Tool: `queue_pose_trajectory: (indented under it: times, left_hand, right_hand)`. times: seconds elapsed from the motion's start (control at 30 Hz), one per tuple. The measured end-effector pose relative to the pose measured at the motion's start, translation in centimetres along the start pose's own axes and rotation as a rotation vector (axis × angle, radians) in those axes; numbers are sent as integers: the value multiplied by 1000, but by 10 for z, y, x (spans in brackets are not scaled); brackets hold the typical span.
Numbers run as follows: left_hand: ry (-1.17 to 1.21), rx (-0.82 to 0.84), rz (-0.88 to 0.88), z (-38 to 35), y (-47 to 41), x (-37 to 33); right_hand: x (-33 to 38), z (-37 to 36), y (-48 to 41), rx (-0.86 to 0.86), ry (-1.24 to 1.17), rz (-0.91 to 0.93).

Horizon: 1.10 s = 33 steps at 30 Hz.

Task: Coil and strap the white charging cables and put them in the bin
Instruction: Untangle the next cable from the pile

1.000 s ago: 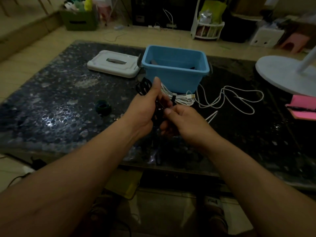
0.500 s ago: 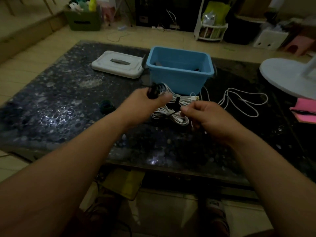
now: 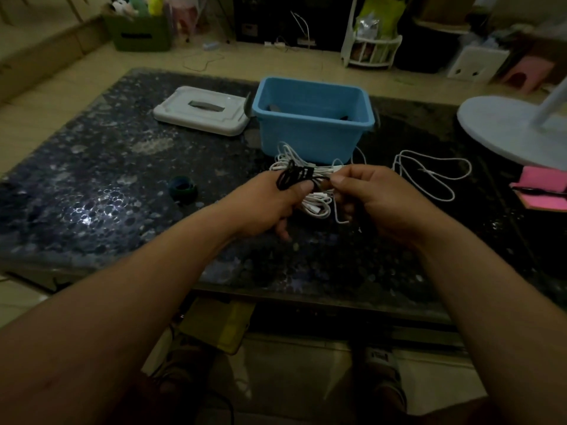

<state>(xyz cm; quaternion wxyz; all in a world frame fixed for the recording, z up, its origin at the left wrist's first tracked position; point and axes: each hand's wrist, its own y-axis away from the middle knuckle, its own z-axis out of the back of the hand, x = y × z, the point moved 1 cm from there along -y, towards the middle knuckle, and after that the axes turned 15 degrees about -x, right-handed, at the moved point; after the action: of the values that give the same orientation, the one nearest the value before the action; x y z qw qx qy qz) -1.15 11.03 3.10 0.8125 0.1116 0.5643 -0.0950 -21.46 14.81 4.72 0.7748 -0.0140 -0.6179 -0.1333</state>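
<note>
Observed: left hand [image 3: 267,207] clenches a bunch of black straps [image 3: 291,178]; right hand [image 3: 379,204] pinches one end. Advise drawing it straight out, clear of the white cable coil [image 3: 319,207] beneath.

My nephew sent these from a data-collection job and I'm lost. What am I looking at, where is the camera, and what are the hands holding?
No machine here: these are a person's two bare hands, filmed by one camera worn on the head, looking down. The left hand grips a small black bundle, perhaps straps; it is too dark to be sure. The right hand pinches its end. On the dark table lie a white cable bundle, a loose white cable, a blue bin, a white lid and a dark roll.
</note>
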Motion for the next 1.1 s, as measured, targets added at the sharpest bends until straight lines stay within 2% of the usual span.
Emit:
queue_pose_trajectory:
  times: [0.17,0.23,0.37,0.47,0.53,0.67,0.73,0.8,0.87,0.9,1.0,1.1]
  left_hand:
    - [31,-91,13,-3,1,0]
    - [27,-108,-53,-5,1,2]
    - [-55,32,-183,-13,4,0]
    - [-169,61,-222,-16,1,6]
    - [-192,62,-207,-16,0,10]
    - [-138,60,-193,-15,1,6]
    - [-181,90,-296,-16,5,4]
    - [-212,102,-276,-19,7,-1]
    - [-306,64,-437,-23,8,-6]
    - [-305,54,-432,-24,8,-9]
    - [-291,-30,-293,-21,1,-6]
    - [-260,-113,-223,-18,-2,0]
  right_hand:
    - [-2,3,1,-77,208,145]
    - [-4,0,0,-61,164,126]
    - [-2,-10,6,-4,-12,73]
    - [-1,-16,10,28,-91,66]
    - [-3,-17,10,13,-53,93]
    - [-5,-12,7,-66,202,178]
    - [-4,-14,10,21,200,191]
    - [-3,-26,15,93,191,225]
    - [-5,-38,15,6,237,297]
    - [-5,-42,15,-73,284,331]
    - [-4,-45,13,-260,479,443]
    - [-5,-45,12,-353,626,533]
